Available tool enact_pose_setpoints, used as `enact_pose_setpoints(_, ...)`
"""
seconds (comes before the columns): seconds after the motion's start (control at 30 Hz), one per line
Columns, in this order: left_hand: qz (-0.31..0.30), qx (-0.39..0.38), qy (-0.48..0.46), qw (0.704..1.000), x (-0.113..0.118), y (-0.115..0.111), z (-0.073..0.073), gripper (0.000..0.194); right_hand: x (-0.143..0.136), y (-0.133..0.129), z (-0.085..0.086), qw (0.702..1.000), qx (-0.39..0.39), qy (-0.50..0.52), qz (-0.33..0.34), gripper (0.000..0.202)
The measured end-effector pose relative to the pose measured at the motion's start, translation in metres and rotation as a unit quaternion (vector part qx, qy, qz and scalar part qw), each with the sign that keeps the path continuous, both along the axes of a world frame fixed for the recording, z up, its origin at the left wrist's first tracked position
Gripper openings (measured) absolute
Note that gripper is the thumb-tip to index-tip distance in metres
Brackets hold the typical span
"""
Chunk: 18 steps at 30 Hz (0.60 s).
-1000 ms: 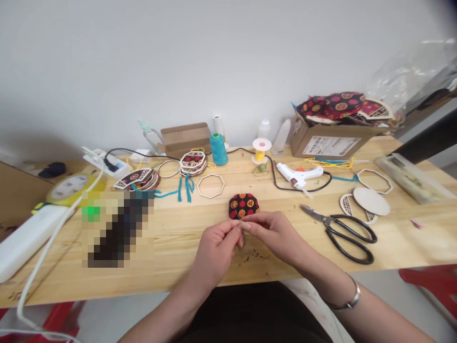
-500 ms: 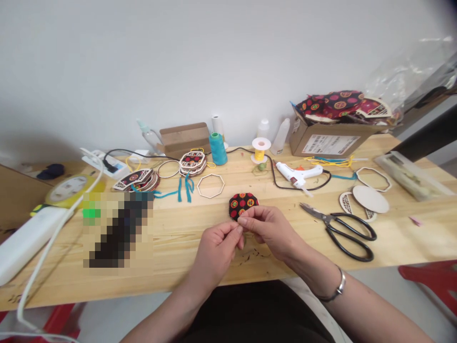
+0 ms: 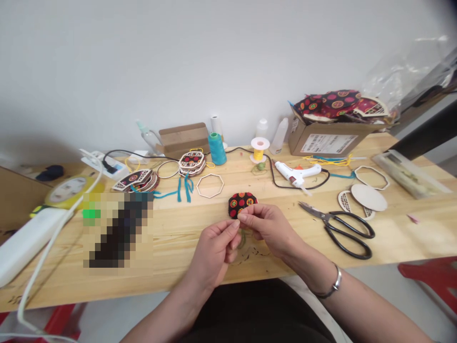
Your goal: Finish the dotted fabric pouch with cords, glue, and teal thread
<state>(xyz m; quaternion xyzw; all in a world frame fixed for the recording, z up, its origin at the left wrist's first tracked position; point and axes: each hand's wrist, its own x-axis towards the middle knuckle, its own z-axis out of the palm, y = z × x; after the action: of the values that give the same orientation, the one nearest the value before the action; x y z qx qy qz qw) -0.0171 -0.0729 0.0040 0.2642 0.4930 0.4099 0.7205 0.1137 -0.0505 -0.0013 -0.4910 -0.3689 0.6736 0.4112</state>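
A black fabric-covered piece (image 3: 238, 202) with red, orange and green round motifs is just beyond my fingertips, its lower right part hidden by my right hand (image 3: 266, 226). That hand is closed in a pinch at the lower edge of the piece. My left hand (image 3: 218, 243) also pinches, thumb against index finger, with its tips close beside the right ones. What either pinch holds is too small to make out. A bit of green thread (image 3: 243, 238) shows below, between the hands.
Black-handled scissors (image 3: 352, 233) lie to the right, with a white glue gun (image 3: 298, 175) behind them. Farther back stand a teal thread cone (image 3: 217, 150), a yellow thread spool (image 3: 259, 150) and a cardboard box (image 3: 324, 138) of fabric pieces. An octagonal frame (image 3: 210, 186) lies left of centre.
My left hand has shifted slightly up and left, and its fingers have turned a little. The right hand keeps its pinch. The camera view has moved slightly.
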Motion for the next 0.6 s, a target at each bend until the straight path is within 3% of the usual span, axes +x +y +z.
enact_pose_setpoints(0.33,0.010,-0.027,0.002,1.000,-0.001,0.002,0.000,0.020,0.002,0.001,0.000,0.999,0.032,-0.021,0.014,0.021)
enact_pose_setpoints(0.43,0.022,-0.025,0.015,0.999,-0.001,0.003,0.000,0.023,0.011,0.004,0.004,0.989,0.092,-0.112,0.030,0.023)
enact_pose_setpoints(0.5,0.028,-0.023,0.023,0.999,-0.002,0.003,0.001,0.024,0.027,0.001,0.007,0.953,0.161,-0.255,0.019,0.025)
enact_pose_setpoints(0.53,0.031,-0.022,0.028,0.999,-0.003,0.003,0.001,0.024,0.039,-0.001,0.009,0.916,0.197,-0.348,0.003,0.026)
enact_pose_setpoints(0.6,0.037,-0.022,0.038,0.998,-0.004,0.004,0.000,0.024,0.069,-0.011,0.009,0.805,0.227,-0.548,-0.027,0.030)
